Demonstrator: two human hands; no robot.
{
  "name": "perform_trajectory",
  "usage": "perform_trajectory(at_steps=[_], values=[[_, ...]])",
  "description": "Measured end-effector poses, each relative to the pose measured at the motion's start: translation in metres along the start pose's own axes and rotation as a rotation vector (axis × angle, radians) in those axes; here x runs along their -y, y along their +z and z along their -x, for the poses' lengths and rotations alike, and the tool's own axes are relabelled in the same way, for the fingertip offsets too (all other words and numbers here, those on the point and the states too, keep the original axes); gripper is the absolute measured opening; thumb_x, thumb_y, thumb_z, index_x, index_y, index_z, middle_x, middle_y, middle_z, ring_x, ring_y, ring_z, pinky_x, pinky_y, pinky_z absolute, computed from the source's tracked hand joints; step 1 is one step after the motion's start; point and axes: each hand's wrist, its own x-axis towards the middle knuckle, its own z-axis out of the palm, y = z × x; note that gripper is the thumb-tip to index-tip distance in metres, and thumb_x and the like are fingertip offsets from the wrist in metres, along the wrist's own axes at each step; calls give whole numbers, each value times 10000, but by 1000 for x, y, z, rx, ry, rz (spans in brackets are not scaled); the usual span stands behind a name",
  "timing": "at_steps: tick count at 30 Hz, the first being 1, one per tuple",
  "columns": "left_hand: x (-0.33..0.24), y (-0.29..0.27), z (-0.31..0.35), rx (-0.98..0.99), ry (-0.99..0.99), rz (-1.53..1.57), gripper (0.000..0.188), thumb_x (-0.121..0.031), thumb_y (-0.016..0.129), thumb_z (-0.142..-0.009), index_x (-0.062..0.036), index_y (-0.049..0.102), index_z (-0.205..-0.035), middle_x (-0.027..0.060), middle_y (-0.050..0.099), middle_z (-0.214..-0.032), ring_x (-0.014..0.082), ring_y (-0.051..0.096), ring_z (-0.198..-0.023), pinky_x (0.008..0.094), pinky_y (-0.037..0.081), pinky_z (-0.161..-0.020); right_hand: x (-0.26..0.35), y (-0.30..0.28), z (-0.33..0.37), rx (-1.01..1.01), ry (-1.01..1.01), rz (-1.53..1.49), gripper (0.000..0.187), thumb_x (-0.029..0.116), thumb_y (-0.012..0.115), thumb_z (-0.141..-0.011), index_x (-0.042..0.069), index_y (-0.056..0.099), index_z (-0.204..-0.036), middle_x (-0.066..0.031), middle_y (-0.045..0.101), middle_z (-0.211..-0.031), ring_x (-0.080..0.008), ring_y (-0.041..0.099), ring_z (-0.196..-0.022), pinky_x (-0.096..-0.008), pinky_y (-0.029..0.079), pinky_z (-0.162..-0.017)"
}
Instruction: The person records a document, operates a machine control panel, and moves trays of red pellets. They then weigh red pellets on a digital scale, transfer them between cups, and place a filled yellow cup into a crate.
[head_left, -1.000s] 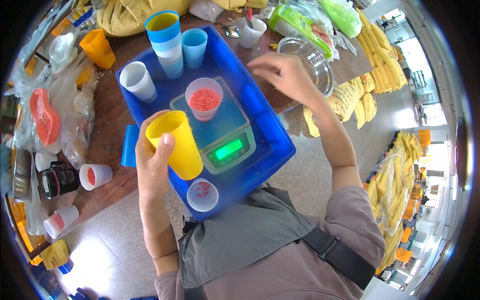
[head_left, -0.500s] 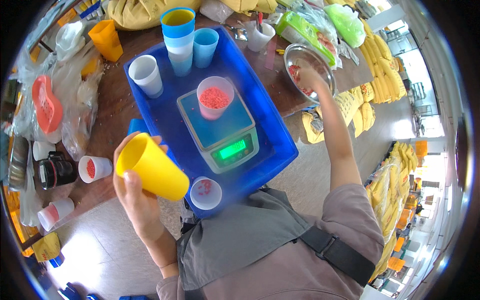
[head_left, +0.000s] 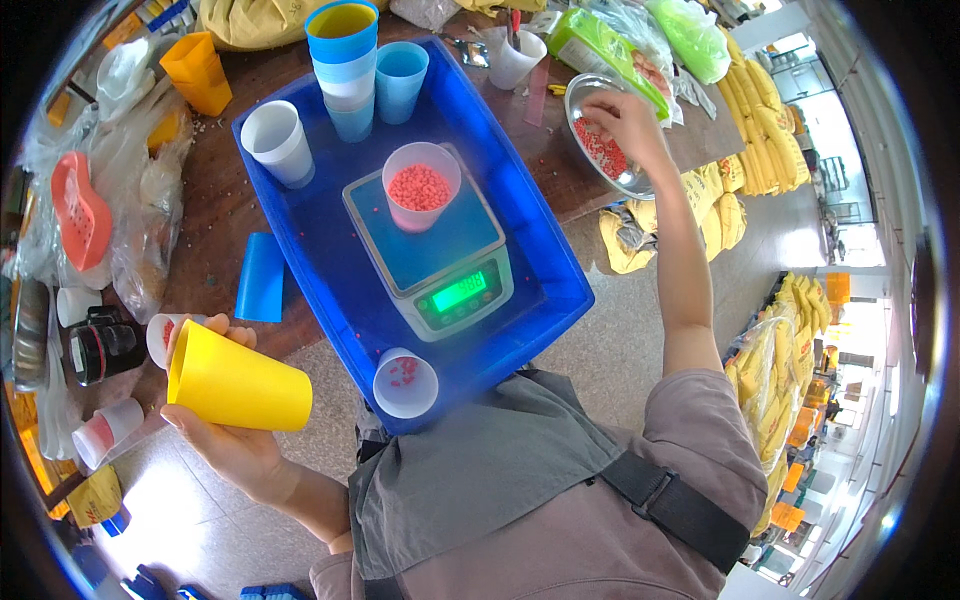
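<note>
My left hand [head_left: 235, 450] is wrapped round a yellow cup [head_left: 250, 388], held sideways left of the blue tray [head_left: 545, 215] with its mouth to the left. My right hand [head_left: 632, 128] is over a steel bowl [head_left: 575, 92] of red pellets [head_left: 600, 150]. Its fingers are curled down; whatever is between them is hidden. In the tray, a digital scale [head_left: 400, 262] with a lit green display bears a translucent cup [head_left: 412, 218] of red pellets. A white cup [head_left: 407, 398] with a few pellets is at the tray's near corner.
Stacked cups [head_left: 345, 85], a light blue cup [head_left: 402, 75] and a white cup [head_left: 280, 148] stand in the tray. A blue cup [head_left: 262, 280] lies left of it. Plastic bags [head_left: 140, 200], a red scoop-like piece [head_left: 80, 210] and a black jar [head_left: 108, 350] are further left.
My left hand has moved left and down with the yellow cup, turning it flatter. My right hand has lifted a little out of the pellets, and the view has shifted slightly.
</note>
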Motion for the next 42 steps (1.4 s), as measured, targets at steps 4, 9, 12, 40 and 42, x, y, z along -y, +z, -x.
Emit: perform_trajectory(at_steps=[4, 9, 12, 40, 42], values=[[2, -8, 2, -15, -17, 17, 737, -658, 398, -1006, -86, 443, -1468, 179, 618, -1323, 285, 654, -1183, 404, 580, -967, 86, 3, 25, 143, -343, -337, 160, 136, 680, -953, 12, 740, -1033, -63, 756, -885, -130, 720, -707, -261, 575, -656], [4, -11, 6, -10, -35, 95, 717, -641, 406, -1012, -94, 438, -1474, 184, 618, -1326, 295, 651, -1189, 408, 567, -988, 157, 20, 40, 304, -547, -370, 145, 77, 697, -930, -10, 757, -1030, -76, 733, -885, -125, 723, -723, -238, 583, -621], [2, -12, 9, -22, -31, 93, 706, -632, 408, -1017, -97, 437, -1477, 186, 617, -1325, 296, 651, -1189, 406, 567, -987, 173, 30, 39, 266, -654, -356, 130, 35, 697, -919, -6, 761, -1024, -67, 723, -856, -122, 711, -694, -226, 559, -591], [-2, -17, 19, -247, -18, -64, 750, -628, 373, -1031, -10, 478, -1443, 231, 620, -1305, 322, 652, -1190, 445, 514, -1060, 144, 1, 45, 39, -533, -294, 150, 202, 687, -980, 62, 735, -1005, 13, 717, -851, -48, 624, -659, -190, 493, -571], [-2, -19, 19, -269, -10, -95, 749, -627, 368, -1033, -8, 482, -1440, 230, 618, -1302, 320, 653, -1186, 444, 513, -1064, 144, 3, 45, 25, -540, -309, 149, 199, 689, -978, 62, 738, -1007, 11, 720, -853, -50, 627, -658, -193, 496, -568]])
